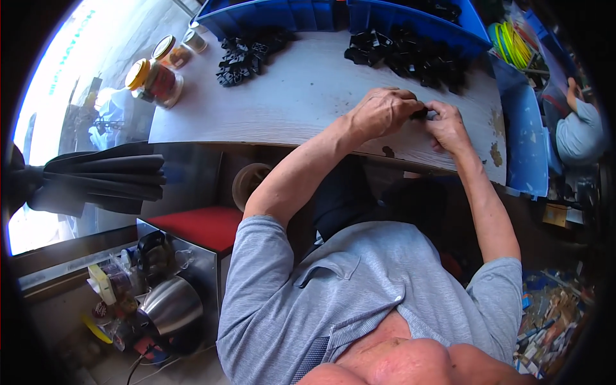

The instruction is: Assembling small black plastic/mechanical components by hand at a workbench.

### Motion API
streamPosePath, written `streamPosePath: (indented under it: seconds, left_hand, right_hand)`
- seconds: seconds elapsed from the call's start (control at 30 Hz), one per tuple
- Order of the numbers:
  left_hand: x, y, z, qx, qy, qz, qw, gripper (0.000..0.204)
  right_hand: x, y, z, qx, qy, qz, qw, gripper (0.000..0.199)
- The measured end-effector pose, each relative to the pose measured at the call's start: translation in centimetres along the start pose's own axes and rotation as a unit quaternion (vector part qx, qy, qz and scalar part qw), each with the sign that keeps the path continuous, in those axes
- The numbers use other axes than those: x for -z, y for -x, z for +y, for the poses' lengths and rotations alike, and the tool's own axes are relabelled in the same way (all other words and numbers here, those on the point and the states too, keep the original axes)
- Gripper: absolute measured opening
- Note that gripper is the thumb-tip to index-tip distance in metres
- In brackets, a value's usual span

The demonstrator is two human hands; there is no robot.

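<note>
My left hand (387, 113) and my right hand (447, 126) meet above the near part of the white table (301, 106), toward its right side. Between their fingertips is a small black part (420, 114), mostly covered, so its exact kind does not show. Both hands are closed in a pinch on it. Beyond them lies a heap of small black parts (410, 56), spread in front of a blue bin. A smaller pile of black parts (244, 59), some with shiny metal bits, sits farther left on the tabletop.
Blue bins (269, 18) line the table's far edge. Jars with lids (157, 83) stand at the left corner by the window. A blue crate (526, 138) adjoins the right edge; another person (581, 131) is beyond it. A metal kettle (172, 305) sits lower left.
</note>
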State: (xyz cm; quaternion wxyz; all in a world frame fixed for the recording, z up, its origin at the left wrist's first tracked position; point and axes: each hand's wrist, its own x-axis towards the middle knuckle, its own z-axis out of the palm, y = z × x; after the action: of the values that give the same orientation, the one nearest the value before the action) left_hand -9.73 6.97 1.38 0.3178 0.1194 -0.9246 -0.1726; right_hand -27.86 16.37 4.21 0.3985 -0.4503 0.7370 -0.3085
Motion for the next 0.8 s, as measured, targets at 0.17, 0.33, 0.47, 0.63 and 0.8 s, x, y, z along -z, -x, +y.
streamPosePath:
  seconds: [0.17,0.33,0.47,0.63,0.8]
  left_hand:
    - [-0.2,1.1,-0.5,0.002,0.017,0.05,0.999,0.03]
    - [-0.1,1.1,0.1,-0.005,0.009,0.063,0.998,0.028]
    - [-0.1,1.1,0.3,0.011,-0.003,0.052,0.999,0.036]
    - [-0.1,1.4,0.3,-0.011,-0.015,0.0,1.0,0.047]
    - [-0.3,1.8,1.5,0.022,-0.049,-0.004,0.999,0.048]
  right_hand:
    - [-0.2,0.1,-0.7,0.002,-0.008,-0.017,1.0,0.028]
    - [0.2,-0.4,0.3,0.019,0.0,-0.025,1.0,0.029]
    - [0.0,-0.3,0.5,0.033,-0.021,-0.021,0.999,0.025]
    - [0.1,0.0,-0.3,0.015,0.008,-0.027,0.999,0.028]
    - [0.2,0.1,-0.2,0.025,0.011,-0.029,0.999,0.027]
